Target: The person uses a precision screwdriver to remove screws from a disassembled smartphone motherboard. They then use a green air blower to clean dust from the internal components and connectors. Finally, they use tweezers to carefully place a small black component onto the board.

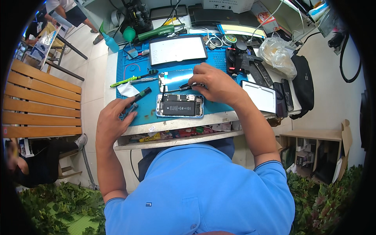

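Note:
An opened phone [179,105] lies on the blue work mat [147,111] with its black battery showing. Just behind it, the phone's detached screen [176,78] rests with its silvery back up. My right hand [215,84] is over the screen's right end, fingers pinched on dark tweezers [186,86] whose tips point left. To the left of the phone, my left hand [113,119] rests on the mat, thumb and fingers apart. Its fingertips touch a dark screwdriver-like tool with a green end [143,93]; a small grey tool [133,107] lies between thumb and fingers.
A white-faced tray [178,51] lies behind the screen. Left of it are a green-handled tool [120,83] and a white tissue [128,90]. A black clamp-like device [237,58] and a white box [259,96] stand right. An open drawer [176,135] sits below the mat.

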`<move>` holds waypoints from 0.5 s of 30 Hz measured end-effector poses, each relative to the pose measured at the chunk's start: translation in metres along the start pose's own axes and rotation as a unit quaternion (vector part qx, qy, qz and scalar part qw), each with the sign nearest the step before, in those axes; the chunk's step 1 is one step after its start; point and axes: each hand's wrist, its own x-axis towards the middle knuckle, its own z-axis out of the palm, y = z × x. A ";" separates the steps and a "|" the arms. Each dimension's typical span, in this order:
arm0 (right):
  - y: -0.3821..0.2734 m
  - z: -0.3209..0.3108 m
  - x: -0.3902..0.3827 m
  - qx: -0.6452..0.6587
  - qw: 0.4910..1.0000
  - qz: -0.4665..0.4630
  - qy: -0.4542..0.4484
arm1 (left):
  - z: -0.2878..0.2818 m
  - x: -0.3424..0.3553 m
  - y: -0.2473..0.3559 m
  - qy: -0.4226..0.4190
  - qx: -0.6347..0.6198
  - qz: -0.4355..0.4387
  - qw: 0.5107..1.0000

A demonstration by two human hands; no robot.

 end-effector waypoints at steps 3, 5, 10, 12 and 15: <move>-0.001 0.010 0.000 -0.034 0.999 -0.031 0.013 | 0.002 -0.003 -0.005 0.004 -0.012 0.000 1.000; -0.001 0.013 0.000 -0.056 0.997 -0.040 0.016 | 0.003 -0.004 -0.006 0.005 -0.016 -0.003 1.000; -0.001 0.014 0.000 -0.102 0.993 -0.057 0.006 | 0.001 -0.005 -0.005 0.001 -0.012 -0.016 1.000; -0.003 0.013 0.001 -0.106 0.993 -0.055 0.004 | 0.002 -0.005 -0.005 -0.005 -0.012 -0.020 1.000; -0.007 0.012 0.003 -0.098 0.994 -0.046 -0.008 | 0.003 -0.006 -0.006 -0.012 -0.018 -0.022 1.000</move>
